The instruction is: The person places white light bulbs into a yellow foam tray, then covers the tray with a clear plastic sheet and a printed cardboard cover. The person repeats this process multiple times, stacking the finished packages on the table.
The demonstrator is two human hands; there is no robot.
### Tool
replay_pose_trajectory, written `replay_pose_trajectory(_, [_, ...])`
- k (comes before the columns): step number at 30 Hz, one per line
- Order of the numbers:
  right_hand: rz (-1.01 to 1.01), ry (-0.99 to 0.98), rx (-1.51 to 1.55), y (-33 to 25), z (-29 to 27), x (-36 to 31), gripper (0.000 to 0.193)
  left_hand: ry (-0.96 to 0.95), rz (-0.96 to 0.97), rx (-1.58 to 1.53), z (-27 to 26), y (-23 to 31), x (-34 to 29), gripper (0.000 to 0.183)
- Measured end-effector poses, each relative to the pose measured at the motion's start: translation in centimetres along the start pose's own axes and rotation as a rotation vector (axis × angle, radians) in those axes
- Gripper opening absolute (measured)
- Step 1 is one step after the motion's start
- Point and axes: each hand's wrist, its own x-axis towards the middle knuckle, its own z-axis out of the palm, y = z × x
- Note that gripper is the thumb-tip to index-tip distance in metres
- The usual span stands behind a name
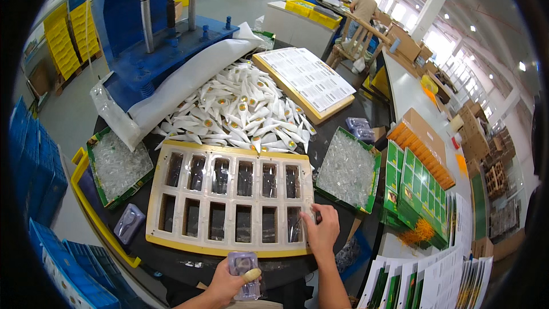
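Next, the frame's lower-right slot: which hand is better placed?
Likely the right hand: it is beside that slot, while the left hand grips a blister pack below the frame.

1. Clear lavender moulded-plastic blister pack: glossy, w/ ridged contours.
2. Pale rectangular twelve-slot frame: looks plas., smooth, semi-gloss; yellow border more matt, material unclear.
3. White tapered pieces: prob. plas., smooth, satin sheen.
4. Small clear plastic bits: v. shiny, jumbled.
5. Blue machine base: painted metal, slight gloss; silver round columns = polished metal.
6. Whitish translucent sheet: plas. film, smooth, soft sheen.
7. White printed sheet: paper, matt.
8. Brown slatted chair: wood.
9. Black tabletop: mostly matt, scuffed.
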Motion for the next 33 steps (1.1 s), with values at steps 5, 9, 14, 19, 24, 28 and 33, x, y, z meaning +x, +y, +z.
replay_pose_trajectory(5, [-0.056,-0.291,0.293,-5.3,-3.5,-4.3,0.034,-0.005,0.007,0.012,-0.1,0.6,0.5,0.044])
replay_pose_trajectory(9, [-0.005,-0.587,0.499,-8.4,-3.5,-4.7,0.022,-0.074,0.102,0.110,0.2,0.1,0.7,0.046])
replay_pose_trajectory(14, [-0.121,-0.188,0.176,-4.8,2.6,-0.4,0.026,-0.082,-0.038,-0.150,-1.1,0.0,-0.8,0.042])
replay_pose_trajectory(19, [-0.122,-0.190,0.212,-7.8,-0.1,-3.4,0.039,0.048,-0.028,-0.110,-2.5,0.5,-2.0,0.042])
replay_pose_trajectory(24, [-0.334,-0.519,0.439,-11.0,0.4,-5.2,0.015,-0.018,0.150,0.035,-2.8,0.4,-1.0,0.044])
replay_pose_trajectory(28, [-0.353,-0.264,0.130,-10.2,5.3,-1.0,0.013,0.011,0.022,-0.241,-4.2,0.2,-2.3,0.046])
replay_pose_trajectory(33, [-0.315,-0.253,0.191,-10.8,5.0,-2.1,0.027,0.194,0.028,-0.201,-5.2,0.7,-2.9,0.035])
